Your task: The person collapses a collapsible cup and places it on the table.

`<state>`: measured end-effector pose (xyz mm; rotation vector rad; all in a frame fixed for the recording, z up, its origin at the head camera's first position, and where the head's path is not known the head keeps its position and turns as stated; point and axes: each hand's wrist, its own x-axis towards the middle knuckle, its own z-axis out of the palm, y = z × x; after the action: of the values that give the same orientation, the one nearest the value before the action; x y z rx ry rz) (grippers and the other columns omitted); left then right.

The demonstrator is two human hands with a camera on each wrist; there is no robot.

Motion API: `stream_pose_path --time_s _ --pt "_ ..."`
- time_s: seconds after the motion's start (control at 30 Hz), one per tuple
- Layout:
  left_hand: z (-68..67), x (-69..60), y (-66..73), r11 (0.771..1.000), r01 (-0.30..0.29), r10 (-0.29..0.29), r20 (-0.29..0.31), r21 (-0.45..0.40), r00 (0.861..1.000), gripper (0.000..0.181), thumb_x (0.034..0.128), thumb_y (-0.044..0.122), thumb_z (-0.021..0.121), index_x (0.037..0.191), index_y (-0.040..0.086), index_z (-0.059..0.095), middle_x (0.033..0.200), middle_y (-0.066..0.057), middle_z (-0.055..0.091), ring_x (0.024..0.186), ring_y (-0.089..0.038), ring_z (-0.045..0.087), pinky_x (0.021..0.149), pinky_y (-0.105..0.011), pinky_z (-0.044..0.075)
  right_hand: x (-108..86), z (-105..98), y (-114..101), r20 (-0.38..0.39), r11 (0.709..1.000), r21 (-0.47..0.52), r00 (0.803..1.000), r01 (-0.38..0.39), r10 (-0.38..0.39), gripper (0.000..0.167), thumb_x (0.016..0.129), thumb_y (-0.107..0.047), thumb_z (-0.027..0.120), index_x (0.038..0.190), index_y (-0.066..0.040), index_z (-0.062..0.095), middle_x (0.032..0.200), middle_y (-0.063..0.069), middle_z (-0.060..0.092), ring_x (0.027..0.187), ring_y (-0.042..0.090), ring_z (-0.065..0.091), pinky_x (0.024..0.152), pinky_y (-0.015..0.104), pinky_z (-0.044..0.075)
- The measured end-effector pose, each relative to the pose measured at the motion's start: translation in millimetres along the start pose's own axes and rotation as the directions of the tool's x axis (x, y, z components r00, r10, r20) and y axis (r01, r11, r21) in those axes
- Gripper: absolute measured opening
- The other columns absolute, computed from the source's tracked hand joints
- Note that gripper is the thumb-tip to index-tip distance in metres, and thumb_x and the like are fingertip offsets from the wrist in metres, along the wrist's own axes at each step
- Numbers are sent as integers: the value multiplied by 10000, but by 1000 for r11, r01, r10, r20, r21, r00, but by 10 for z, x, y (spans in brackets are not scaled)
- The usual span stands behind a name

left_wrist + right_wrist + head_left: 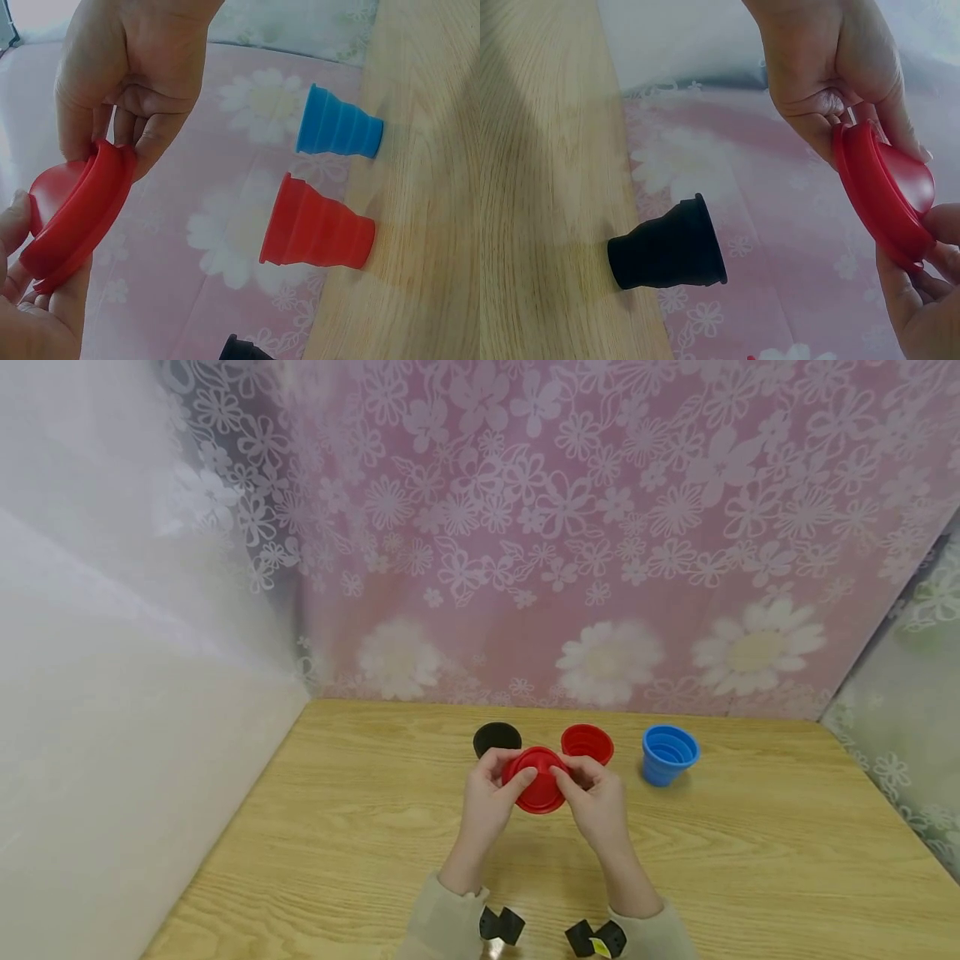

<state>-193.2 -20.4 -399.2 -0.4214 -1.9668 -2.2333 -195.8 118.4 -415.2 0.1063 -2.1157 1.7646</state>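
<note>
Both hands hold a red collapsible cup [540, 797] above the table, flattened to a thick disc with its base facing me. My left hand [485, 797] grips the left rim, thumb on the base and fingers behind. On the opposite rim, my right hand [602, 802] grips it the same way. The wrist views show the folded cup [88, 217] edge-on, its smooth base [911, 180] bulging slightly. Behind the hands stand an expanded black cup [671, 247], a second red cup [319, 225] and a blue cup [337, 124], all upright.
The cups stand in a row towards the back of the wooden table [337, 827]. A pink floral curtain [465, 527] hangs behind it. A white wall-like surface [150, 693] borders the left side, and a pale floral sheet [915, 693] the right.
</note>
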Motion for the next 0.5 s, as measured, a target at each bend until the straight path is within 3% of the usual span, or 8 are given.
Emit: stream_pose_path --time_s 0.5 --pt "26 -26 -13 987 -161 162 -92 21 983 174 775 -41 629 921 -127 594 922 -244 610 776 -320 612 650 -323 518 -42 27 -51 -18 999 0 999 34 -34 190 777 12 647 957 73 644 881 188 638 637 110 567 565 209 501"
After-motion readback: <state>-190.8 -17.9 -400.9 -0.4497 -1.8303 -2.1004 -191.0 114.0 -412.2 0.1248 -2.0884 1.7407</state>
